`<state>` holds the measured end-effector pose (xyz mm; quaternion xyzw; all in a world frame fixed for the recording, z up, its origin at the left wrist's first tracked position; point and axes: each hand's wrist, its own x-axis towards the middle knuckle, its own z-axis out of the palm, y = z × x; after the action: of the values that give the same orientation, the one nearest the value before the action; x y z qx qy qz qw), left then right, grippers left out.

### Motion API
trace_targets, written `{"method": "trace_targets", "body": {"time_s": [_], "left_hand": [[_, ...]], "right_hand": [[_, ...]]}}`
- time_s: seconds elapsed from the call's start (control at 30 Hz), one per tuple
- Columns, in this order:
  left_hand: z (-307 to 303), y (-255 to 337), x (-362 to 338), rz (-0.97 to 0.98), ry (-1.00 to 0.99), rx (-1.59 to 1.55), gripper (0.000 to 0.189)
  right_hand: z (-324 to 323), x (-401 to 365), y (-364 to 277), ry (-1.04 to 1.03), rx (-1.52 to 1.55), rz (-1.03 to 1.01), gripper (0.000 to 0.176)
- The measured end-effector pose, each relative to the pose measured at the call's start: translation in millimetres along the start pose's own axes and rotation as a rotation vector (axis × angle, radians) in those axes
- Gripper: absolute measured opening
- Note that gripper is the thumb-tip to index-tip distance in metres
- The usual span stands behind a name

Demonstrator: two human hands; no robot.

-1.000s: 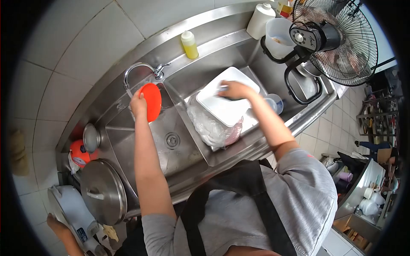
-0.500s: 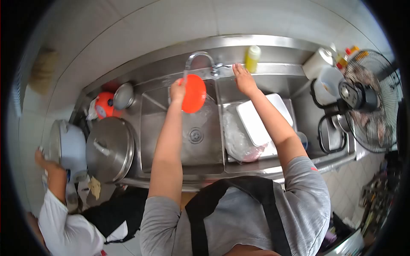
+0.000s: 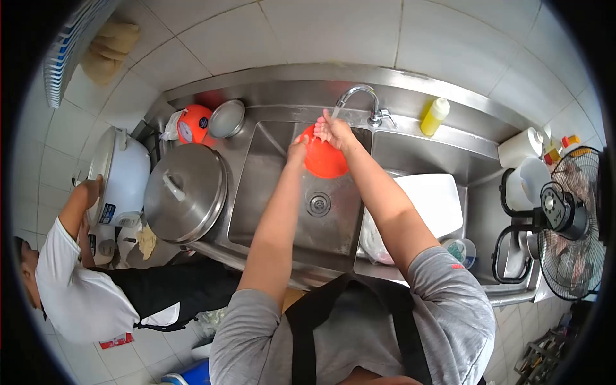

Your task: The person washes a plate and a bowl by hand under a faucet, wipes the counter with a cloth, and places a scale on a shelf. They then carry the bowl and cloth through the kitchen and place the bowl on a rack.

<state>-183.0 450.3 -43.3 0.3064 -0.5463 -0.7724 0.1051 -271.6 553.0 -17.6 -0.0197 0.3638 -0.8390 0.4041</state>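
Note:
My left hand (image 3: pixel 298 151) is closed on the left edge of a round orange plate (image 3: pixel 327 160), held above the left sink basin (image 3: pixel 269 212). My right hand (image 3: pixel 335 133) is over the plate's upper edge, with its fingers apart and the palm partly turned up. Directly above that hand curves the chrome faucet (image 3: pixel 357 91), and a thin stream of water comes from its spout. Whether my right fingers touch the plate cannot be made out.
A white tray (image 3: pixel 433 202) and a plastic bag (image 3: pixel 374 240) lie in the right basin. Behind stands a yellow bottle (image 3: pixel 436 117). A fan (image 3: pixel 568 224) is at right. A large lidded pot (image 3: pixel 185 192) stands left, beside a co-worker (image 3: pixel 83 282) touching a white cooker (image 3: pixel 122 176).
My right hand has come from beside the faucet handle to the water stream over the plate. The plate, still in my left hand, now faces up more. The view has shifted.

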Motion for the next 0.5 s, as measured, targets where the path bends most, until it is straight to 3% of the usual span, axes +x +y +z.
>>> {"method": "trace_targets", "body": {"time_s": [0.07,0.13,0.17,0.2,0.27,0.33,0.4,0.47,0.5], "left_hand": [[-6,-16,11,-0.003,-0.073,-0.243,0.028],[0,-13,2,-0.017,-0.086,-0.308,0.026],[0,-14,3,0.007,-0.119,-0.288,0.025],[1,-16,4,0.03,-0.153,-0.266,0.025],[1,-24,11,0.054,-0.167,-0.233,0.026],[10,-29,15,0.079,-0.183,-0.206,0.027],[24,-30,16,-0.076,-0.085,-0.295,0.029],[38,-18,2,-0.026,-0.151,-0.332,0.028],[43,-19,11,0.073,-0.168,-0.18,0.025]], "right_hand": [[12,3,-8,-0.02,-0.096,0.067,0.038],[11,15,-15,0.092,-0.633,0.158,0.036],[2,27,-12,0.187,-0.733,0.064,0.031],[0,24,-18,0.187,-0.735,0.067,0.031],[6,11,-35,-0.313,-0.778,0.329,0.026],[9,5,-40,-0.2,-0.781,0.26,0.025],[14,-5,-52,-0.456,-0.738,0.371,0.026],[22,-13,-56,-0.444,-0.735,0.398,0.024],[22,-7,-56,-0.237,-0.928,0.228,0.023]]}}
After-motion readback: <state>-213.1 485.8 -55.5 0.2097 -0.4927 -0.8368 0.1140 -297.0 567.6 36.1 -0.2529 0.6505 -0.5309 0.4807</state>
